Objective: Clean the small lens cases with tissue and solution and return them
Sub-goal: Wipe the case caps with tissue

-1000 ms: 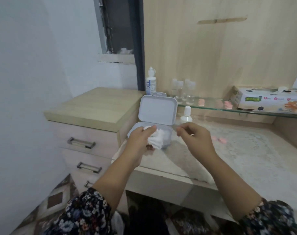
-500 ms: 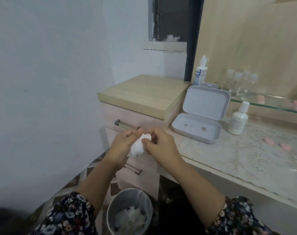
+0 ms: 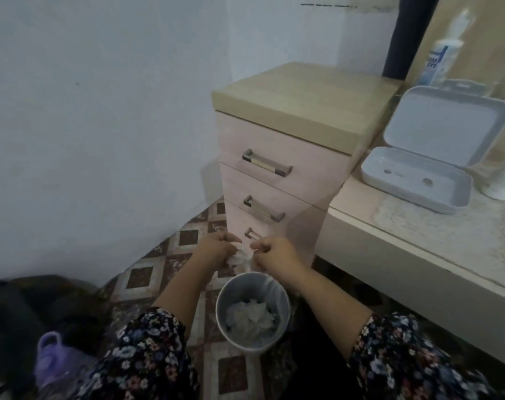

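Above the waste bin (image 3: 252,310), the left hand (image 3: 216,249) and right hand (image 3: 275,254) pinch a crumpled tissue (image 3: 241,256) between them, while the open lens case (image 3: 418,180) sits on the bench (image 3: 436,235).

Two bare forearms, left hand (image 3: 216,249) and right hand (image 3: 277,255) uncovered. Dark sleeves (image 3: 147,356) pushed up below the elbows: small floral print, white, blue and pink blossoms. No jewellery visible.

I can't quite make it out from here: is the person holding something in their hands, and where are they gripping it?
Yes, a crumpled tissue. The left hand and right hand pinch it from opposite sides, above the bin.
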Motion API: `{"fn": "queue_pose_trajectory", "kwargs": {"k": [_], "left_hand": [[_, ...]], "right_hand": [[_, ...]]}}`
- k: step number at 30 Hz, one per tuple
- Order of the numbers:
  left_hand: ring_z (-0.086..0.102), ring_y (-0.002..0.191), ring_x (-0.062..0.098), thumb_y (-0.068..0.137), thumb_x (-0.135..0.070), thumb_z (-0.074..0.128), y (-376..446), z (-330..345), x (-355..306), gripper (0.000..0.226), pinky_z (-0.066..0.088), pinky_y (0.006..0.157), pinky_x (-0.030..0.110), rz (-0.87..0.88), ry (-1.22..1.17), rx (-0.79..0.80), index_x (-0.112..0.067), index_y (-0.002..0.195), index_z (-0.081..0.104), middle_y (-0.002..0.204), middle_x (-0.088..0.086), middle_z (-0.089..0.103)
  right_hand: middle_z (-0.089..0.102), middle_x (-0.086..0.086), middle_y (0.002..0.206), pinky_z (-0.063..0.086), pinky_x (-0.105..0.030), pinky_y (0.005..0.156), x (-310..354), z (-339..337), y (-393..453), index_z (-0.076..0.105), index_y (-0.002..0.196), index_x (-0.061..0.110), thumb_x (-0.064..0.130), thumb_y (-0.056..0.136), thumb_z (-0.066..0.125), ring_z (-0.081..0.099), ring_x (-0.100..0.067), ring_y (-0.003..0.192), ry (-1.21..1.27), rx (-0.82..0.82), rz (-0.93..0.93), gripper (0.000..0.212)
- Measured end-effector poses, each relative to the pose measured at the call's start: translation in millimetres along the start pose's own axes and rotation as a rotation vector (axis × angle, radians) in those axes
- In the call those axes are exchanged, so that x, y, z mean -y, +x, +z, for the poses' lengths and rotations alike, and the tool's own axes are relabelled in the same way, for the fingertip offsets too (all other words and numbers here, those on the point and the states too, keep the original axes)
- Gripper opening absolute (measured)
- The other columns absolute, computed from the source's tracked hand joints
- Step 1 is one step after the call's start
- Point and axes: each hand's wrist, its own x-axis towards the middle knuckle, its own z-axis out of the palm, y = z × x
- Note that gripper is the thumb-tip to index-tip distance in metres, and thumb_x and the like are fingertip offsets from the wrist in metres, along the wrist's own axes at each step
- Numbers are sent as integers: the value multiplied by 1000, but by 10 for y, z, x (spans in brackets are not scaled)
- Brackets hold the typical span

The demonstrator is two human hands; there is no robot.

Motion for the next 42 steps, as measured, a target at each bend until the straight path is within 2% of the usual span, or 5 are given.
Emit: {"fn": "queue_pose_trajectory", "kwargs": {"k": [5,13,18,22,42], "left_hand": [[60,76,25,77,15,58,239,55,405,21,54,59,29,-88,233,1,-5,80,63,81,13,61],[64,89,31,75,13,58,454,220,847,26,58,78,43,-162,328,-24,-9,84,68,97,17,67],[60,81,30,83,11,57,419,354,846,47,55,78,44,-160,304,38,-3,127,56,107,21,62],[61,78,27,84,6,55,396,408,752,33,56,75,41,-155,320,41,-2,115,62,96,17,65],[48,47,18,80,-1,60,-375,645,-702,10,37,45,25,459,225,-88,-3,70,61,53,6,55]], "right_hand": [[62,-9,76,49,-20,51,-204,210,145,62,94,9,-2,90,57,57,-13,58,207,104,280,13],[57,-6,71,42,-20,48,-500,368,248,59,77,14,-3,90,54,50,-13,54,292,71,427,22],[59,-8,69,45,-27,56,-558,338,259,61,77,11,-6,90,54,52,-17,57,352,27,443,23],[62,-14,80,47,-33,65,-548,280,247,62,85,12,-5,89,54,57,-22,68,358,10,432,20],[67,-9,82,55,-33,71,99,-479,-309,60,83,17,5,90,59,67,-27,81,454,-231,-156,14]]}}
